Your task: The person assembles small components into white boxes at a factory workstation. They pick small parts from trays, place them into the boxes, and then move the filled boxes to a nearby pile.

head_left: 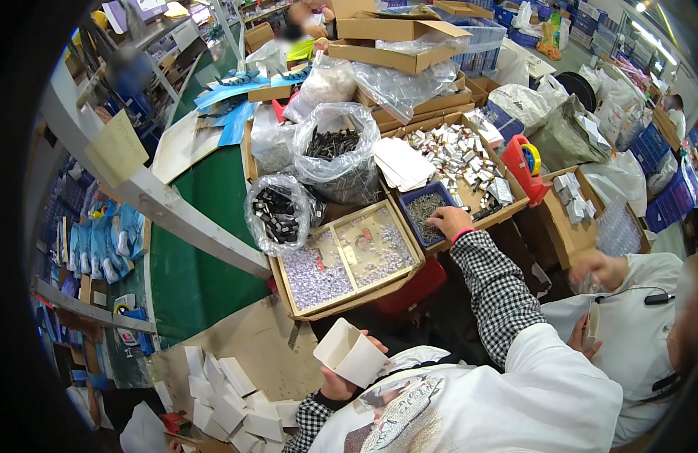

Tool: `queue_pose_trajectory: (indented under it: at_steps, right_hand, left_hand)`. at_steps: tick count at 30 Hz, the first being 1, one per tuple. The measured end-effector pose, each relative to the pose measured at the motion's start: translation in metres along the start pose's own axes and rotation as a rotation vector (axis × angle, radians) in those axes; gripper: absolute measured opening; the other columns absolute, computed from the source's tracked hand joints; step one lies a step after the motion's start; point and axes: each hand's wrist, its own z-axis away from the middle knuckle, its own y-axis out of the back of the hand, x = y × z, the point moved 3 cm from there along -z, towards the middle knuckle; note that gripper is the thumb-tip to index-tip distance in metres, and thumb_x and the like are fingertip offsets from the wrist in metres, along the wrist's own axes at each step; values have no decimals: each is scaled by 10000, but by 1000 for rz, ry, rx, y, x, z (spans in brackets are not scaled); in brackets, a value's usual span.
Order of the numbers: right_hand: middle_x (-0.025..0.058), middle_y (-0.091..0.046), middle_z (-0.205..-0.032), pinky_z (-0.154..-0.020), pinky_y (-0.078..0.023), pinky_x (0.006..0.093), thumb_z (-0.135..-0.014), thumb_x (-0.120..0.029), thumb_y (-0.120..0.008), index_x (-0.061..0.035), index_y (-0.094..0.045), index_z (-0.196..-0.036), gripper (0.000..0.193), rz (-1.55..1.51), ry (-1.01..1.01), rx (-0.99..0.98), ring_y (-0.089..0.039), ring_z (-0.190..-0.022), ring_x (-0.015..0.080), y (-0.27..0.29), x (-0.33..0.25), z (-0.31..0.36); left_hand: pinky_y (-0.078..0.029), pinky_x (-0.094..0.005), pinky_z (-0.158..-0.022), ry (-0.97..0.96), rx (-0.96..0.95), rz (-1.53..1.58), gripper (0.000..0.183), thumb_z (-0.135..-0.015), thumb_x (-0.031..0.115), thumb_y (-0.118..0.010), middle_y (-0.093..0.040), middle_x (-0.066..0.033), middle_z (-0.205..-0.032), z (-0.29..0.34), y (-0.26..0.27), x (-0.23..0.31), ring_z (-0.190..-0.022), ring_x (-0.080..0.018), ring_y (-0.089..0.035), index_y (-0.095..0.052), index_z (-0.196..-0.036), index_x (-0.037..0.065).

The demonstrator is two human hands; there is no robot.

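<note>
Left hand (pixel 341 381) grips small open white cardboard box (pixel 350 353), held tilted near chest, above brown paper sheet (pixel 243 343). Right hand (pixel 448 221) reaches into small blue plastic bin (pixel 406 198) of tiny dark parts, fingers curled down into contents; closed or not, cannot tell. Shallow cardboard tray (pixel 347 262) of pale small pieces just left of bin. Pile of folded white boxes (pixel 226 400) lower left.

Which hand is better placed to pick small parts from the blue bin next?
Right. The right hand already rests at the small blue plastic bin of dark parts, while the left hand is occupied holding the open white cardboard box.
</note>
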Motion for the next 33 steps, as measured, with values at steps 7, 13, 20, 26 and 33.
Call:
queue_pose_trajectory:
  at_steps: [7,13,20,26,33]
  right_hand:
    - [95,-659,-734,-610,-487,274,-791,-174,-655,-8,-661,-915,207,-366,-61,22,-620,-655,159,5,-1,3]
    - [18,-627,-734,-568,-446,197,-827,-128,-639,43,-650,-919,194,-909,76,-240,-552,-627,65,24,-80,50]
    - [93,-653,-787,-654,-495,270,-764,-108,-676,-22,-664,-844,118,-697,654,-446,-633,-715,198,47,-194,141]
    - [84,-620,-808,-612,-487,305,-751,-175,-690,-44,-644,-879,189,-417,836,-411,-612,-690,229,49,-213,156]
    - [114,-623,-980,-715,-484,267,-775,-82,-681,-33,-619,-1034,270,-731,557,-431,-606,-792,177,22,-174,178]
  left_hand:
    - [-491,-503,-802,-58,-5,-7,1061,-664,816,-428,-478,-215,-1129,-14,-1,9,-1048,-336,-518,-283,-1329,1]
    - [-484,-442,-859,61,29,-31,1058,-653,798,-460,-488,-163,-1160,-23,8,5,-1075,-276,-518,-271,-1341,17]
    - [-474,-420,-887,130,-8,-28,992,-653,755,-515,-494,-151,-1194,-23,7,3,-1097,-266,-518,-320,-1322,49]
    - [-469,-356,-887,77,-61,-48,1058,-642,788,-505,-489,-128,-1186,-24,-5,12,-1079,-219,-517,-285,-1345,29]
    - [-442,-386,-922,108,-21,157,1003,-703,796,-336,-477,-155,-1231,-17,-6,5,-1103,-258,-514,-276,-1353,35]
